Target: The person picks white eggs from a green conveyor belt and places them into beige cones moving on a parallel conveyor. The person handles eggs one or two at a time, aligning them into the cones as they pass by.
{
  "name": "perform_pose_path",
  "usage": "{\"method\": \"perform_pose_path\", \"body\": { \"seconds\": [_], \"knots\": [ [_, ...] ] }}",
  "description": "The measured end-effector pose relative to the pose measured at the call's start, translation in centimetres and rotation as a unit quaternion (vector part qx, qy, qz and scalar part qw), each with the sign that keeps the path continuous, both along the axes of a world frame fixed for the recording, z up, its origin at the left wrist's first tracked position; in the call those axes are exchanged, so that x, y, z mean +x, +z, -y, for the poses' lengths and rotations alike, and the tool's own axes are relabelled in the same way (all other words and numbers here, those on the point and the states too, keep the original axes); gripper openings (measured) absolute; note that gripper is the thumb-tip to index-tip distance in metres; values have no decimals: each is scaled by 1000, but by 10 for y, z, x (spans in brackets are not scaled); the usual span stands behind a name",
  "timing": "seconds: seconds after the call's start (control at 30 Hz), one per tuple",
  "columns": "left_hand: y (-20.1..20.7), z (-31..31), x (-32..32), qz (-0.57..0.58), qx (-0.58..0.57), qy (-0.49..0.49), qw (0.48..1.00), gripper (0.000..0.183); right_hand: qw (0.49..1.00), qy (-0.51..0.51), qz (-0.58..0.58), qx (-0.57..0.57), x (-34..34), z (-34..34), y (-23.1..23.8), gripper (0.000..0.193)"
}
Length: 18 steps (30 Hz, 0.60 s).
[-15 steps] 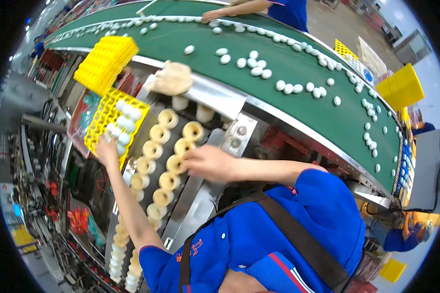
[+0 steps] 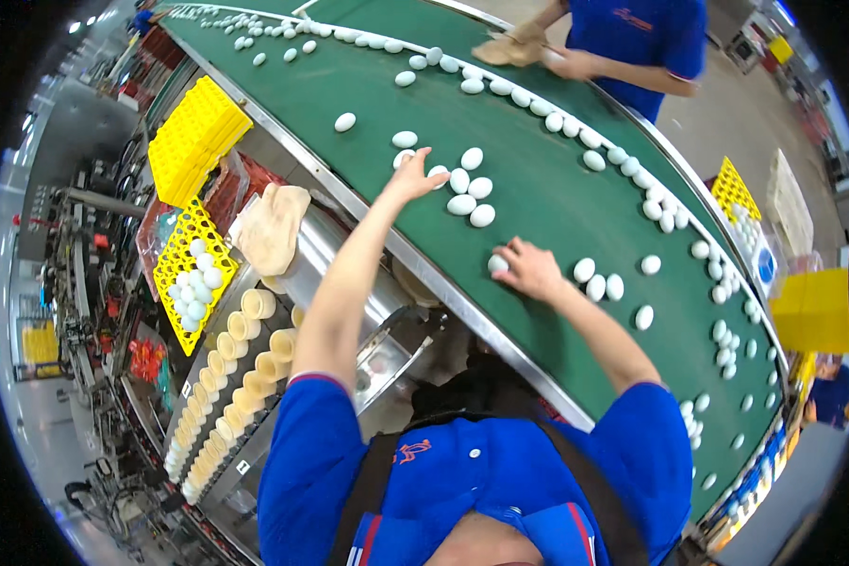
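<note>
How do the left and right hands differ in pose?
The left hand is spread, thumb and index finger apart; the right hand is more curled. The left hand is among a pair of eggs; the right hand has its fingertips at a single egg, grip unclear. The left hand sits higher in the picture than the right. Both are bare, over the green belt.

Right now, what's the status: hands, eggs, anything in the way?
Left hand spread among eggs. Right hand at one egg, grip unclear. Eggs loose on belt; no obstruction seen.
</note>
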<state>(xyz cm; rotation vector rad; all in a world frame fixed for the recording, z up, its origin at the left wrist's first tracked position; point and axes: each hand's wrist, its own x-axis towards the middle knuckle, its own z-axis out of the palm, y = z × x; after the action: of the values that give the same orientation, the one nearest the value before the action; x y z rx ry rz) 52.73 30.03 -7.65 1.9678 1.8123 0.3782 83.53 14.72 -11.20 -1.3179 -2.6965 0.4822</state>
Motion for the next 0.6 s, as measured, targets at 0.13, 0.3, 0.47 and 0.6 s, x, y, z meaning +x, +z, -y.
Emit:
{"method": "perform_pose_path", "body": {
  "seconds": [0.13,0.3,0.47,0.6],
  "knots": [
    [-55,-15,35,102,-208,48,972,83,997,-20,-71,-18,17,8,-1,51],
    [-63,16,79,142,-72,163,974,62,787,-289,-453,-304,17,-70,-8,41],
    [-58,18,112,145,63,273,949,59,822,-180,-434,-323,-24,-171,-11,48],
    [2,28,73,457,37,405,791,61,882,-3,-365,-298,-40,-194,13,55]
  ]
}}
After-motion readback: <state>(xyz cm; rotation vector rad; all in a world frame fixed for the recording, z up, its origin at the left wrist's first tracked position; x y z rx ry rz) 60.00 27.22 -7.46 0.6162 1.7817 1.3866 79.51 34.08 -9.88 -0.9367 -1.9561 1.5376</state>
